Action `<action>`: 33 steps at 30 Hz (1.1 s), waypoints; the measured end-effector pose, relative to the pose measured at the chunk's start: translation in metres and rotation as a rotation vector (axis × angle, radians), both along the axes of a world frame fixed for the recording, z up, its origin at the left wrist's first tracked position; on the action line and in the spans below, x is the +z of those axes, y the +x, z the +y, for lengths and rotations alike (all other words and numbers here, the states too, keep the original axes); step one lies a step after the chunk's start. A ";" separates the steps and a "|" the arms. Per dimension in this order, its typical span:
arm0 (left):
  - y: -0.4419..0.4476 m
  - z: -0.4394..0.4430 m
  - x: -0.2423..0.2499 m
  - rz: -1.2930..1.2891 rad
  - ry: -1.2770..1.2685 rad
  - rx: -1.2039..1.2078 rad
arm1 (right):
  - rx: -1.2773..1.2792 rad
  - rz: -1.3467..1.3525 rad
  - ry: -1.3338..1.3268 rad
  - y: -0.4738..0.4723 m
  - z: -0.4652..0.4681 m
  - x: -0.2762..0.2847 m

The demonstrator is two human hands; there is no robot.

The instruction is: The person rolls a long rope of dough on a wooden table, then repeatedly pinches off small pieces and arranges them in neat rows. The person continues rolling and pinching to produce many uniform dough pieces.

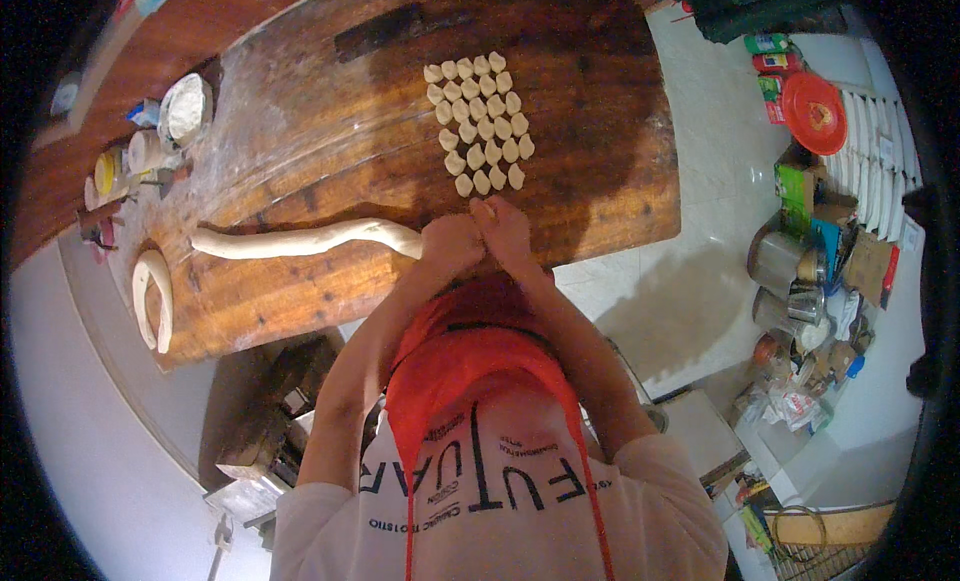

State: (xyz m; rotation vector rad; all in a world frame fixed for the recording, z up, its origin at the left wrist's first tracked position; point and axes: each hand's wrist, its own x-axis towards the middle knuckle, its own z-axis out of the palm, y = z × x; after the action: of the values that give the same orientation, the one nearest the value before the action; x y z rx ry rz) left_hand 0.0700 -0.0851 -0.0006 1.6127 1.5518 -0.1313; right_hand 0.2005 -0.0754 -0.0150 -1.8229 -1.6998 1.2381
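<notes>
A long pale dough rope [307, 240] lies across the wooden tabletop [600, 130], and its right end runs into my left hand [452, 243], which is closed around it. My right hand [507, 230] is pressed against the left one, fingers curled together. Whether dough sits between the right fingers is hidden. Just beyond my hands, small dough pieces [478, 109] are set out in close rows. A second, shorter dough strip [166, 299], bent into a horseshoe, rests at the table's left end.
Toward the back left stand a bowl of flour [186, 109], a tub [144, 152] and a yellow-topped jar [105, 174]. A dark flat bar [379, 31] lies at the far edge. Off to the right, a red round lid [814, 114] and metal pots [780, 262] line the wall.
</notes>
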 end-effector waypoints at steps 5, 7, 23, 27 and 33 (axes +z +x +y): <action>0.028 -0.010 0.059 -0.224 0.178 0.040 | -0.040 -0.423 -0.091 0.045 0.032 -0.031; 0.029 -0.017 0.075 -0.433 0.267 0.116 | -0.252 -0.321 -0.028 0.072 0.045 -0.041; -0.036 -0.025 0.025 -0.851 0.030 0.551 | 0.376 0.264 -0.109 0.009 -0.010 0.031; -0.050 -0.037 0.011 -0.842 -0.185 0.366 | 0.300 0.166 -0.146 -0.001 -0.011 0.032; -0.038 -0.042 -0.017 -0.054 0.149 0.112 | 0.120 0.018 -0.133 -0.028 -0.022 0.009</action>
State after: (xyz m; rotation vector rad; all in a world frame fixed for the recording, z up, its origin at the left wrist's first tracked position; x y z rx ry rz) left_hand 0.0317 -0.1273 -0.0177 1.6253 1.6376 0.0905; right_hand 0.1725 -0.0971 -0.0060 -1.8001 -1.7787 1.4432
